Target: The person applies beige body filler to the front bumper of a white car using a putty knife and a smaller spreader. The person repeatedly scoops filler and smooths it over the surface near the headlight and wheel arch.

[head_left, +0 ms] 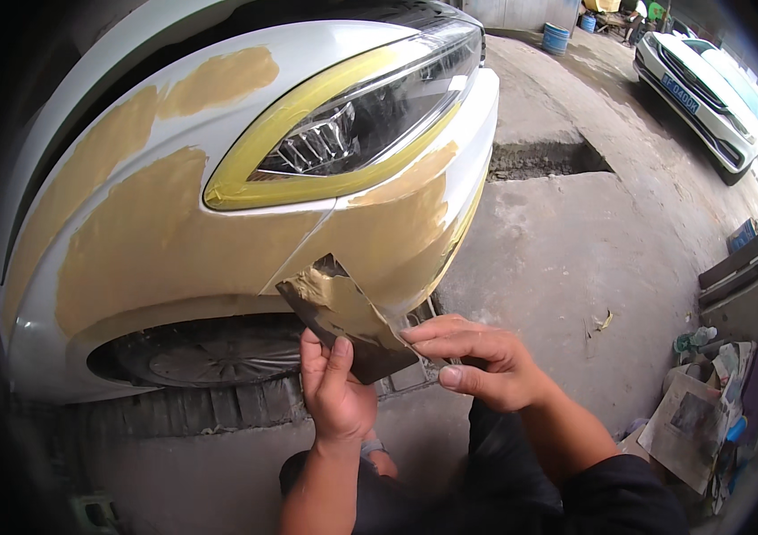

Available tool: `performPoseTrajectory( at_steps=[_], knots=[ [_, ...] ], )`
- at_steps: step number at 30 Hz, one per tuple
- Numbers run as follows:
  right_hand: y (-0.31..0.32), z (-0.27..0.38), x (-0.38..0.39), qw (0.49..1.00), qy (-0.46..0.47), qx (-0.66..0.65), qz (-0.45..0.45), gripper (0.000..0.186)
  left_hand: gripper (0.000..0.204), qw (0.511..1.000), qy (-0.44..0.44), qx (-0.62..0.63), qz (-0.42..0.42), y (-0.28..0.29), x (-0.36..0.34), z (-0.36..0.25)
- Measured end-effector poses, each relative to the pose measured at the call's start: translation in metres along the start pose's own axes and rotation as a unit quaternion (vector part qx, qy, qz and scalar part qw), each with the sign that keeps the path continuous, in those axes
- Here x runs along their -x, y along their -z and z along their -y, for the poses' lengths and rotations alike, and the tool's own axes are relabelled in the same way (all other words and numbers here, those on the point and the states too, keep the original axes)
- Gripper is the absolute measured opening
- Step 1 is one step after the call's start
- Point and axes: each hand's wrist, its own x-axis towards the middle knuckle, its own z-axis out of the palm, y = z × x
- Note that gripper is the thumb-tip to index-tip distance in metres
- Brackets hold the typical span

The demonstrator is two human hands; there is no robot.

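Observation:
My left hand (336, 392) grips the lower edge of a dark flat putty board (330, 325), thumb on top. Tan body filler (321, 290) is smeared over its upper part. At the board's right edge, my right hand (486, 357) pinches a thin flat putty spreader (401, 332), mostly hidden by the fingers and seen nearly edge-on. Just beyond both hands is the white car's front corner (379, 245), coated with broad tan filler patches. Yellow masking tape (236, 183) borders the headlight (334, 134).
Below the fender, the wheel (210, 357) sits beside a grated drain strip (236, 406). Papers and cardboard (687, 415) are piled at right, near a plastic bottle (696, 339). A pit (548, 160) breaks the concrete farther off. Another white car (700, 94) and a blue drum (556, 38) stand beyond.

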Motion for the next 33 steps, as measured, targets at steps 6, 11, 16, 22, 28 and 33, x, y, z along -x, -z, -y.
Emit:
performPoseTrajectory(
  at_steps=[6, 11, 16, 22, 28, 33],
  knots=[
    [0.002, 0.0, -0.001, 0.97, 0.089, 0.21, -0.078, 0.039, 0.032, 0.992, -0.076, -0.097, -0.007, 0.001, 0.013, -0.002],
    [-0.014, 0.017, -0.009, 0.912, 0.106, 0.395, -0.003, 0.035, 0.029, 0.975, -0.124, -0.184, -0.023, 0.001, 0.03, 0.004],
    [-0.02, 0.02, -0.009, 0.898, 0.135, 0.405, 0.107, 0.029, 0.026, 0.963, -0.149, -0.218, -0.046, 0.009, 0.048, -0.005],
    [-0.02, 0.012, -0.01, 0.948, 0.155, 0.277, 0.014, 0.036, 0.029, 0.955, -0.13, -0.249, -0.097, 0.005, 0.073, -0.015],
    [-0.061, 0.014, -0.011, 0.945, 0.201, 0.251, 0.054, 0.042, 0.031, 0.936, -0.131, -0.295, -0.141, -0.005, 0.092, -0.006],
    [-0.056, -0.004, -0.003, 0.952, 0.178, 0.21, 0.133, 0.042, 0.031, 0.903, -0.103, -0.383, -0.168, 0.004, 0.118, -0.012]
  ],
)
